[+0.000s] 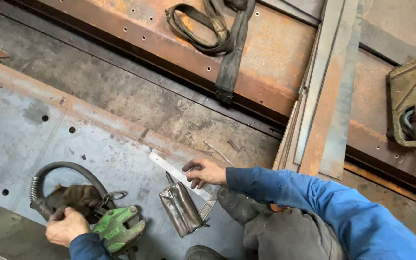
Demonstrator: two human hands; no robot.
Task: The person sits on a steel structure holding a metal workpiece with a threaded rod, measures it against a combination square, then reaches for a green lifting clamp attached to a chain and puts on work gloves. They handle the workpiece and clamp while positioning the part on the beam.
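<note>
My left hand (66,226) is at the lower left, closed around the metal end of a black hose (68,168) that loops over the grey steel plate (15,135). A dark brown glove or rag (75,196) lies inside the loop. Just right of the hand sits a green lifting clamp (119,230) with a ring. My right hand (205,172), in a blue sleeve, rests with curled fingers on a flat steel ruler (169,167) lying slantwise on the plate. A dark, shiny wrapped pouch (181,209) lies just below the ruler.
A rusty steel beam with holes (270,62) runs across the top, with a dark lifting sling (227,43) draped on it. Long flat steel strips (331,96) lean at the right. An olive metal tool housing (410,96) sits at far right. My grey trousers and boot (266,231) are below.
</note>
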